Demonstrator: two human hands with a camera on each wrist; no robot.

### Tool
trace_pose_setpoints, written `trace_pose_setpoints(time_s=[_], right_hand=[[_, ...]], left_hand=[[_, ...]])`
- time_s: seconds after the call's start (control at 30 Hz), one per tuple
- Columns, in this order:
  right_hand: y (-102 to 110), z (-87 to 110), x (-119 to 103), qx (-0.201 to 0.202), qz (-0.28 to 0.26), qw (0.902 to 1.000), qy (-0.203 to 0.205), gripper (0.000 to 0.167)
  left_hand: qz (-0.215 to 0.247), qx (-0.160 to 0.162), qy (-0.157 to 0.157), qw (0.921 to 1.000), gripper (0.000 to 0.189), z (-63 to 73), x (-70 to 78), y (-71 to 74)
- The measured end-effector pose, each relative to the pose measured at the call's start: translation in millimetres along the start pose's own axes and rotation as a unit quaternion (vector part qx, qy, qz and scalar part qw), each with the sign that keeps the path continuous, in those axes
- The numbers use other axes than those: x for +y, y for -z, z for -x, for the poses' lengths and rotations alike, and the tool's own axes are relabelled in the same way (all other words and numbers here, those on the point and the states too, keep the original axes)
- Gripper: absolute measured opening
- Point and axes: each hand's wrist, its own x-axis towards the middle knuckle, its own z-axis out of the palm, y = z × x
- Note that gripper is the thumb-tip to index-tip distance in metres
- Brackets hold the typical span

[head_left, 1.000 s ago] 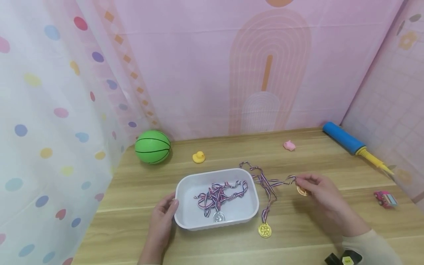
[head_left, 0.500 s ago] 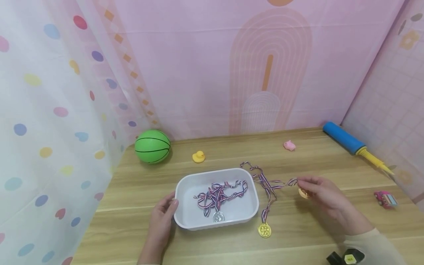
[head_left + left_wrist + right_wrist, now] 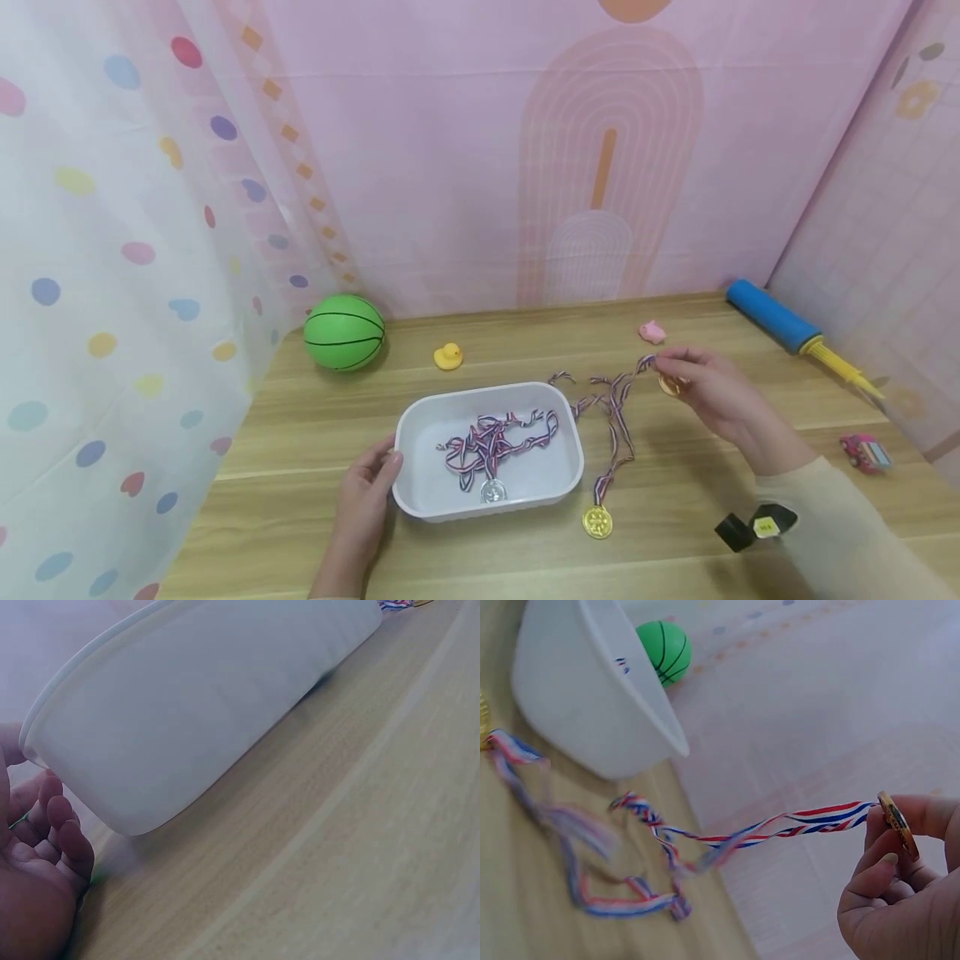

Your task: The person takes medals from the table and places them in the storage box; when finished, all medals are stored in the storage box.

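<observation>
My left hand grips the left rim of a white plastic tray, thumb over the edge. In the left wrist view its fingers curl by the tray's corner. Inside the tray lies a silver medal with its striped ribbon bunched up. My right hand pinches a bronze-coloured medal above the table. From that medal a red, white and blue ribbon stretches toward the tray, tangled with another ribbon. A gold medal rests on the table at the tray's right front corner.
Along the back stand a green ball, a yellow rubber duck and a small pink pig. A blue and yellow pump lies at the far right, with a pink toy car nearer. Curtains hang behind and beside the table.
My right hand has moved up and away from me with the bronze-coloured medal, pulling its ribbon along. The ribbons beside the tray have shifted. My left hand keeps its place on the tray.
</observation>
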Motion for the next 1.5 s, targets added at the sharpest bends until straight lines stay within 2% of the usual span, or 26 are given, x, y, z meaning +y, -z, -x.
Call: trace_pose_setpoints(time_s=[0.27, 0.63, 0.97, 1.1, 1.3, 1.5], right_hand=[[-18.3, -15.0, -27.1, -0.013, -0.035, 0.999, 0.025, 0.006], [-26.8, -16.1, -60.9, -0.032, -0.086, 0.992, 0.087, 0.009], [-33.4, -2.3, -91.8, -0.037, -0.021, 0.9898, 0.136, 0.005], [-40.7, 2.3, -100.3, -0.063, -0.025, 0.9885, 0.135, 0.006], [-60.1, 9.2, -111.9, -0.087, -0.04, 0.9875, 0.125, 0.006], [-86.4, 11.8, -117.3, -0.097, -0.011, 0.9857, 0.137, 0.006]], left_hand=[[0.003, 0.0, 0.0, 1.0, 0.038, 0.1, -0.9, -2.1], [0.007, -0.006, 0.005, 0.9999, 0.039, -0.7, -0.3, -6.1], [0.005, -0.008, -0.001, 1.0, 0.039, -2.0, 0.2, -11.2], [0.004, -0.008, -0.003, 1.0, 0.039, -3.0, 0.1, -12.5], [0.004, -0.007, -0.007, 0.9999, 0.04, -2.8, 0.1, -12.8], [0.009, -0.006, -0.007, 0.9999, 0.039, -2.4, -0.8, -14.5]])
